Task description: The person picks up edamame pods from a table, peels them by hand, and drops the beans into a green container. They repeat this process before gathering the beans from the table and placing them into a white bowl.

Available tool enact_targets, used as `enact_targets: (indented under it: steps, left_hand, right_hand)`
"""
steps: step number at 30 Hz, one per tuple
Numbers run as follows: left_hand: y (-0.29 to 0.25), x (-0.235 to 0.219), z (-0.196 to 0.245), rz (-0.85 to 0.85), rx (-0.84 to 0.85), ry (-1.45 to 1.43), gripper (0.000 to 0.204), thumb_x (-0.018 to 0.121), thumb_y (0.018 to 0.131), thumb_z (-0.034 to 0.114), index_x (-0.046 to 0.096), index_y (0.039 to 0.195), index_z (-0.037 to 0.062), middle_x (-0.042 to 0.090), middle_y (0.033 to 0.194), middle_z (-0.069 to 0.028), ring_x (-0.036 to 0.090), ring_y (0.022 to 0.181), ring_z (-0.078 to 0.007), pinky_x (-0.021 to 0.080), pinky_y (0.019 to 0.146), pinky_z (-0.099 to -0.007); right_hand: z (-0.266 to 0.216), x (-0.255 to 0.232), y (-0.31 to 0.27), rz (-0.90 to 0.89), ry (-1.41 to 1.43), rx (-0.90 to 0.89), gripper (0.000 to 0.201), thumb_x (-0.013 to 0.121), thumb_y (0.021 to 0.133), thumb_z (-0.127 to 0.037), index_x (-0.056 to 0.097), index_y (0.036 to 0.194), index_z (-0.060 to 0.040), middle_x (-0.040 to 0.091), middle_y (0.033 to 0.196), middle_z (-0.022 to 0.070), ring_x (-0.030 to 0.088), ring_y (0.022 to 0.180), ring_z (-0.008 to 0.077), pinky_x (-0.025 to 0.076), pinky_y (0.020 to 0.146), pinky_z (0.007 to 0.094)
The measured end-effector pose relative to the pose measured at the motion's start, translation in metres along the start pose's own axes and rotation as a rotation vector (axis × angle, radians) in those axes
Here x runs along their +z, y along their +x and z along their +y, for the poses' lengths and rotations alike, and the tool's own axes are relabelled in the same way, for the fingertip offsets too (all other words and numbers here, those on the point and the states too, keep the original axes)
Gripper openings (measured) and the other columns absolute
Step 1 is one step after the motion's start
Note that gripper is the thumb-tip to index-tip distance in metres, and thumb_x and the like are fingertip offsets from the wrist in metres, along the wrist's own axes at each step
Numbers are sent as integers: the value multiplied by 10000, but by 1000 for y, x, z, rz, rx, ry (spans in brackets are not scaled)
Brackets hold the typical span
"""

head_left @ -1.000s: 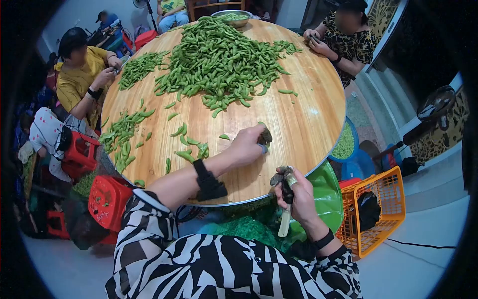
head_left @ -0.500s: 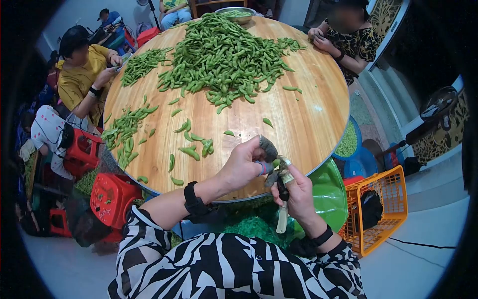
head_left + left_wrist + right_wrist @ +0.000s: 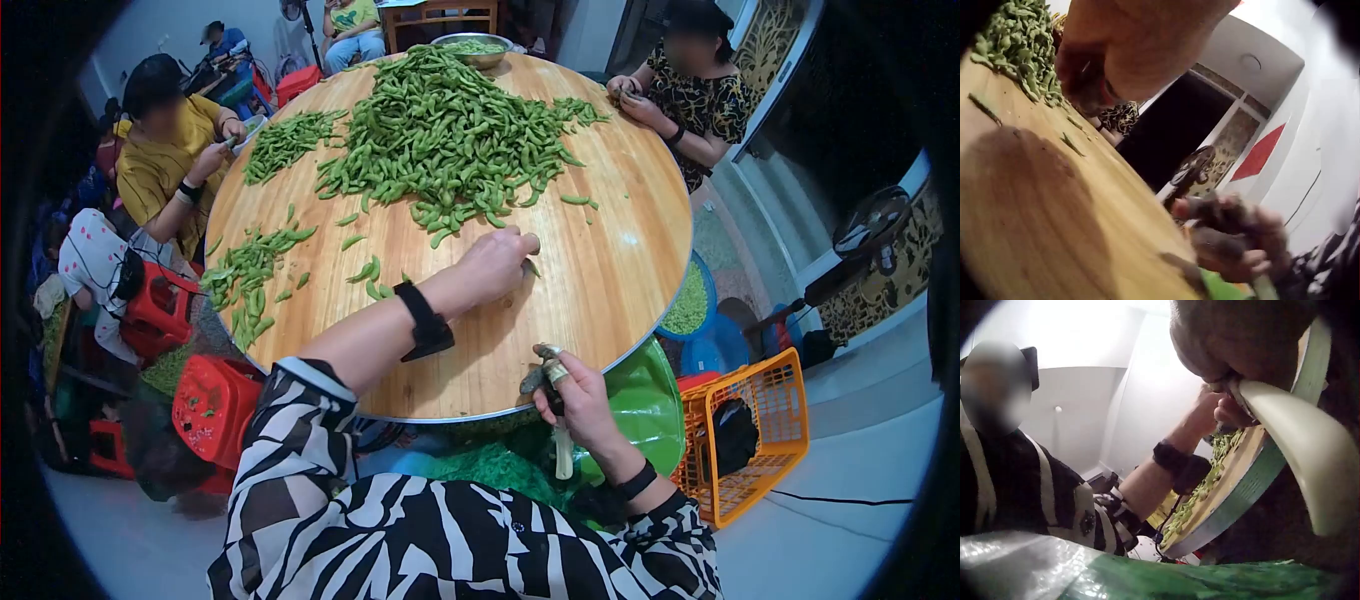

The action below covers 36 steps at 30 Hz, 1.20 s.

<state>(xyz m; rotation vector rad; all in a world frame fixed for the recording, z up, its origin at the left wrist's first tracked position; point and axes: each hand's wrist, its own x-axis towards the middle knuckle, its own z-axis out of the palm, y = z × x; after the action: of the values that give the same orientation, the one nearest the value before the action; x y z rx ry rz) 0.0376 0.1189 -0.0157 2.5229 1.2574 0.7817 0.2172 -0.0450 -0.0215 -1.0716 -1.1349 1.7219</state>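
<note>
The left hand (image 3: 495, 265) is over the table (image 3: 600, 300), its fingers bent downward beside a single green pod (image 3: 533, 268); whether they touch it is hidden. In the left wrist view, the left hand (image 3: 1135, 53) fills the top, its fingertips unclear. Low at the table's near edge, the right hand (image 3: 583, 405) grips a tool with a pale, flat end (image 3: 564, 455) pointing down. Dark coverings wrap some right-hand fingertips. The tool's pale curved end (image 3: 1300, 447) shows large in the right wrist view, beneath the right hand (image 3: 1241, 344).
A big pod heap (image 3: 450, 130) covers the table's far middle, with smaller piles at left. Two people sit across the table's sides. A metal bowl (image 3: 480, 60) stands at the far edge. Red stool (image 3: 205, 410) left; green container (image 3: 640, 400), blue basin (image 3: 712, 300) and orange crate (image 3: 755, 430) right.
Half a second ago both hands were together at the near edge. The left hand has since moved forward over the table, away from the right hand, which keeps its grip on the tool.
</note>
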Motion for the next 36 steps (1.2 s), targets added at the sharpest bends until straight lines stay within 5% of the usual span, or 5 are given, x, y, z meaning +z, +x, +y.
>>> enact_targets:
  steps: [20, 23, 29, 32, 36]
  left_hand:
    - [-27, 14, 31, 71, 137, 60, 98, 562, 698, 10, 598, 789, 22, 558, 810, -188, 573, 781, -396, 484, 712, -464]
    - [-27, 1, 34, -248, -40, 12, 105, 566, 713, 21, 594, 814, 20, 585, 811, -195, 585, 795, -396, 482, 706, -469]
    - [-41, 9, 20, -80, 7, -57, 149, 578, 713, 1, 583, 860, 18, 618, 836, -224, 594, 813, -409, 490, 710, -445]
    - [-46, 9, 23, 1, 84, -251, 149, 578, 723, -16, 556, 870, -8, 635, 801, -203, 627, 716, -360, 495, 660, -446]
    - [-61, -18, 58, -98, -269, -960, 181, 633, 780, -13, 539, 933, 11, 628, 795, -80, 589, 684, -155, 474, 577, -310]
  right_hand:
    - [-12, 2, -1, 123, 29, -72, 323, 381, 985, -181, 496, 1213, 16, 561, 665, 85, 452, 454, 97, 351, 422, 205]
    - [-11, -7, -3, 130, 53, -56, 330, 385, 979, -162, 478, 1252, -1, 578, 692, 73, 470, 476, 85, 382, 432, 200]
    - [-9, -8, -1, 136, 87, -62, 322, 382, 977, -163, 492, 1209, 32, 600, 778, 97, 501, 516, 97, 401, 437, 210]
    - [-10, -6, 0, 138, 117, -63, 320, 378, 973, -152, 489, 1211, 30, 596, 773, 98, 494, 510, 98, 397, 434, 211]
    - [-14, -1, -1, 146, 160, -67, 343, 384, 982, -185, 478, 1265, -15, 571, 673, 71, 468, 474, 84, 375, 427, 200]
